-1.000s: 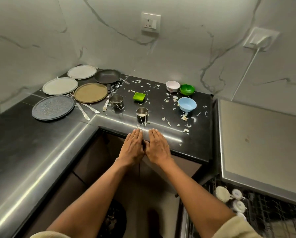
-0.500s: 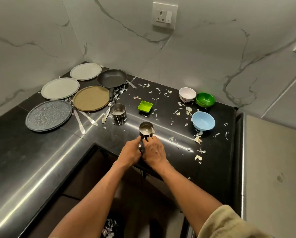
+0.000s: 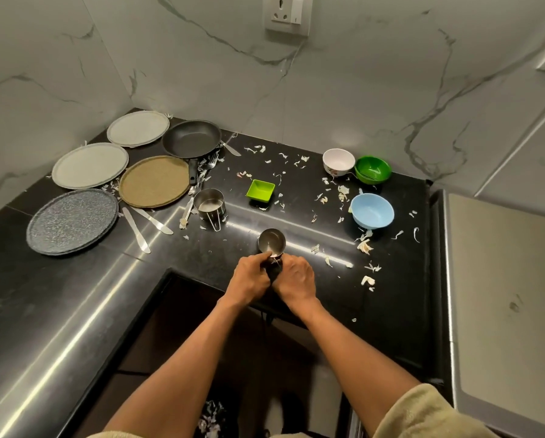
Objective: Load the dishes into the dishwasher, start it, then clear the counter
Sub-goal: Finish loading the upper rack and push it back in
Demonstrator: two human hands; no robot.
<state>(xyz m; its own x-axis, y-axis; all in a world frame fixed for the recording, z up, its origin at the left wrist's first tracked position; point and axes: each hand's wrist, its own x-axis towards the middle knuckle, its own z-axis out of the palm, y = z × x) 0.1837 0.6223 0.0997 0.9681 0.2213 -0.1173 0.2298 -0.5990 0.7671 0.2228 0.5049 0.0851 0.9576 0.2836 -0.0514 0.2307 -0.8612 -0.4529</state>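
Both hands, left hand [image 3: 249, 281] and right hand [image 3: 296, 279], pinch the steel cup [image 3: 271, 242] at its 6 o'clock side; a loose hold may tip it on the worktop [image 3: 75, 311].

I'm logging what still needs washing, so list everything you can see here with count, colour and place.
Plates: four, two pale grey, one tan, one speckled dark grey; counter's left corner.
Frying pan: one, black; behind tan plate.
Cutlery: several pieces, silver; beside plates.
Steel cups: two; one mid-counter, one at hands.
Square dish: one, lime green; centre.
Bowls: three, white, green, blue; right.
Peel scraps: many, whitish; scattered.
Left hand, right hand: gripping near cup.
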